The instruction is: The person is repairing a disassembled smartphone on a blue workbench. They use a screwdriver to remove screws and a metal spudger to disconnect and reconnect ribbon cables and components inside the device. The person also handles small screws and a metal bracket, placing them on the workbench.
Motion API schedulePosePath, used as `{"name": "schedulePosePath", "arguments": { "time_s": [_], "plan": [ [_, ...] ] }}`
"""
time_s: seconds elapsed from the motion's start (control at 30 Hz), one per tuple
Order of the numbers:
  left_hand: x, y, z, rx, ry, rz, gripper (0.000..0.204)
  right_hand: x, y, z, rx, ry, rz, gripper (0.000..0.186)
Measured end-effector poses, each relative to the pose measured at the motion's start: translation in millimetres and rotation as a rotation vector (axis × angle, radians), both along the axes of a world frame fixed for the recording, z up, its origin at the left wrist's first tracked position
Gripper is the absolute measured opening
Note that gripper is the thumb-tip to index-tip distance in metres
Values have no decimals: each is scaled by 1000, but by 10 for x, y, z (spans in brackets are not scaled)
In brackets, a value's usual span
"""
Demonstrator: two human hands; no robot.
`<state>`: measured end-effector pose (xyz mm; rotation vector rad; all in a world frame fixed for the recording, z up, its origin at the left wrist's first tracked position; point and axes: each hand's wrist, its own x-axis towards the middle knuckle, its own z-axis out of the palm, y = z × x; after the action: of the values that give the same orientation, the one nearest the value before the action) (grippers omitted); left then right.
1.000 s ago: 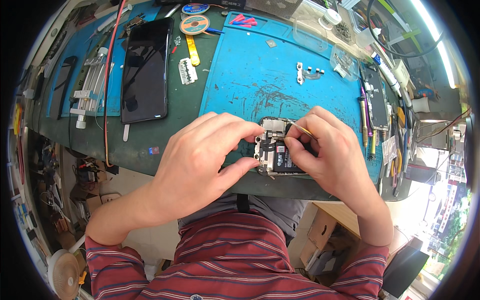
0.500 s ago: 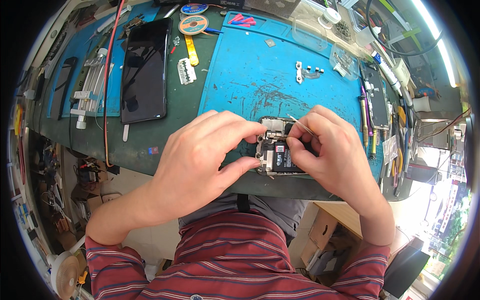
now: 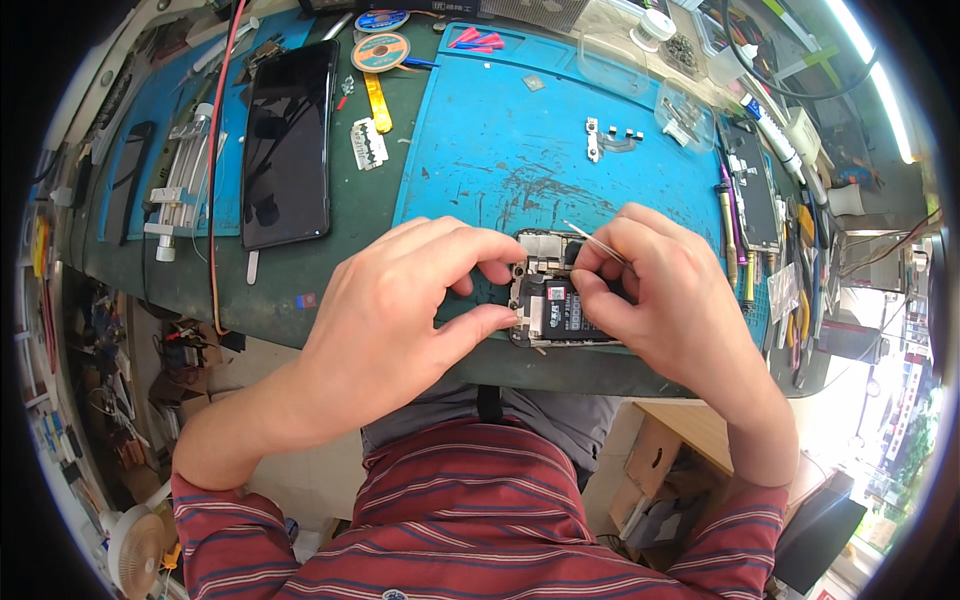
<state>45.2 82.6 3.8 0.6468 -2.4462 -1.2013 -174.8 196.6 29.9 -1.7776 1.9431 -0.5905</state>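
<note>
An opened smartphone (image 3: 532, 318) lies on the near edge of the blue mat, its inner metal parts and black battery (image 3: 563, 310) exposed. My left hand (image 3: 385, 300) grips the phone's left end, index finger at the far corner and thumb at the near one. Over the phone's right part, my right hand (image 3: 655, 285) is closed in a pinch on a thin pale rod-like tool (image 3: 592, 238). One end of that tool points up and left past the far edge of the phone. My right fingers hide the right end of the phone and whatever lies under their tips.
On the blue mat (image 3: 470, 150) lies a small bracket with a flex cable (image 3: 610, 142). Left of it are a razor blade (image 3: 369, 145), a solder-wick spool (image 3: 381, 52) and a large dark phone (image 3: 288, 150). Screwdrivers (image 3: 735, 225) and a clear parts box (image 3: 686, 117) stand at right.
The thin tool in my right hand has shifted slightly, its free end now reaching further up and left. My left hand stays at the phone's left end.
</note>
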Motion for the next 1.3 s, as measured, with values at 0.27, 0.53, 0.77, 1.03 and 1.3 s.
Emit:
{"name": "schedulePosePath", "arguments": {
  "time_s": [0.27, 0.53, 0.77, 1.03, 1.3],
  "plan": [
    [-20, -2, -21, 28, 39, -12, 40, -16, 11, -10, 5, -9, -4, 12],
    [-21, -1, -57, 5, 48, 1, 40, -19, 7, 15, 10, -18, -7, 11],
    [-31, 13, -63, 12, 67, -3, 40, -13, 11, 23, 13, -28, -22, 11],
    [-27, 10, -69, -6, 62, -10, 40, 0, 9, 32, 28, -22, -35, 11],
    [-22, 20, -86, -12, 81, -1, 40, 78, -54, 74, -58, -47, 7, 11]
  ]
}}
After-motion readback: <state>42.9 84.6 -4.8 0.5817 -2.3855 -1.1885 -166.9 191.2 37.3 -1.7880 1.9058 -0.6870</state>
